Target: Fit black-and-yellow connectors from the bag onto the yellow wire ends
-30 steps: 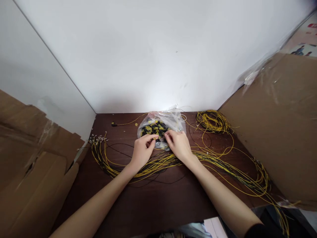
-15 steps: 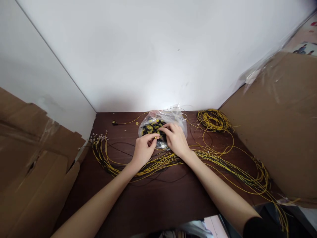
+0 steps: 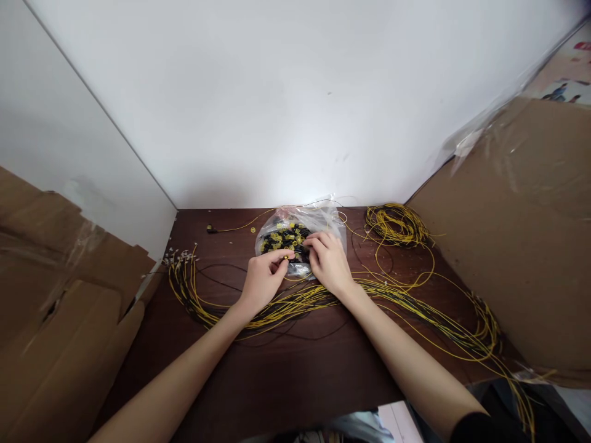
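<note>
My left hand (image 3: 264, 278) is closed in a pinch at the near left edge of a clear plastic bag (image 3: 323, 219). A small yellow-and-black plastic piece (image 3: 286, 257) shows between its thumb and forefinger. Inside the bag lies a heap of small black and yellow plastic parts (image 3: 281, 237). My right hand (image 3: 329, 261) rests over the bag's right side, its bent fingers drawn together at the heap. Whatever those fingertips grip is hidden. Beneath both wrists runs a long bundle of yellow and black wires (image 3: 295, 303).
A coil of yellow and black wire (image 3: 397, 224) lies at the back right. One thin wire ends in a small dark part (image 3: 211, 229) at the back left. White connectors (image 3: 182, 255) tip the bundle's left end. Cardboard (image 3: 508, 246) flanks the dark tabletop (image 3: 295, 381).
My right fingers have drawn closer together and slightly back at the heap. My left hand keeps its pinch on the small piece. The whole view has shifted slightly.
</note>
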A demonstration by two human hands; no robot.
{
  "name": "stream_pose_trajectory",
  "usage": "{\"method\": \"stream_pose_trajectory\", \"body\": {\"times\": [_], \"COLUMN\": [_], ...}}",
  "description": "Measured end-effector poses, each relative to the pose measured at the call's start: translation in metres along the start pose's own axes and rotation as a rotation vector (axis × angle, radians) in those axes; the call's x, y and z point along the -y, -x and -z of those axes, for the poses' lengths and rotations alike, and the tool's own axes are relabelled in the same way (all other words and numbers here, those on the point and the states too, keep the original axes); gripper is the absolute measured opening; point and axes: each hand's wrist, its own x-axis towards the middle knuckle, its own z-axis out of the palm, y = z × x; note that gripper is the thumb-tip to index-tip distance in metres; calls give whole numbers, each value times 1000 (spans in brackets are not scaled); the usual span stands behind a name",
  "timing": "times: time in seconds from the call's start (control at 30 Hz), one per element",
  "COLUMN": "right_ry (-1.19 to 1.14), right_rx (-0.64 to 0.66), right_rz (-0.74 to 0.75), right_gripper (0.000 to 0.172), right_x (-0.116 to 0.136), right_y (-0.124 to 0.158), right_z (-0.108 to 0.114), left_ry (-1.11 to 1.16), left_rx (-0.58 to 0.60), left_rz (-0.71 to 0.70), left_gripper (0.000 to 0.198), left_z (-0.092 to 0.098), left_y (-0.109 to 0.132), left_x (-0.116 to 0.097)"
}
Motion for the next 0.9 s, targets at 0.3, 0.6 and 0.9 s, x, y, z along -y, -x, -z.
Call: {"method": "stream_pose_trajectory", "body": {"times": [0.3,0.6,0.9], "right_ry": [117,109,26], "right_rx": [22,29,20], "right_rz": [-22,-98,-145], "right_gripper": [22,21,10], "right_x": [7,8,8], "right_y": [-5,-9,-9], "right_z": [-4,-10,-8], "left_ry": [15,9,13], "left_rx": [-4,6,9], "left_rz": [-19,-20,-22], "left_gripper": [22,22,22], "left_z": [0,-1,-1], "left_y": [0,-1,-1], "left_x": [0,3,3]}}
